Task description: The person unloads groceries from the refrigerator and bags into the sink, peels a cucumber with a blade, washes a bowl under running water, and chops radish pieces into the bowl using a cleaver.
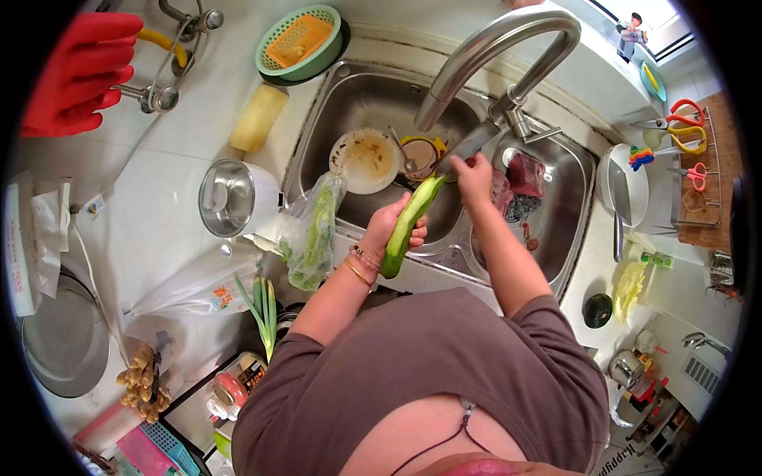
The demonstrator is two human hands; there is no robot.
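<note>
My left hand (397, 225) is wrapped around the lower half of a long cucumber (421, 200), held at a slant in front of the sink. Its upper part shows paler green, as if partly peeled, while the lower end is darker. At its upper tip my right hand (475, 181) is closed, with the fingers pinched by a flat grey knife blade (470, 144); the knife's handle is hidden. Beneath both hands lies the divider of the steel double sink (373, 75). A dirty white bowl (365, 161) with a spoon stands in the left basin.
Dark red meat (525, 174) and a steel scrubber (522, 208) lie in the right basin. Over the sink arches a tap (496, 36). A bag of greens (317, 230) and a steel pot (230, 198) are at left; a white bowl (635, 186) with a knife stands right.
</note>
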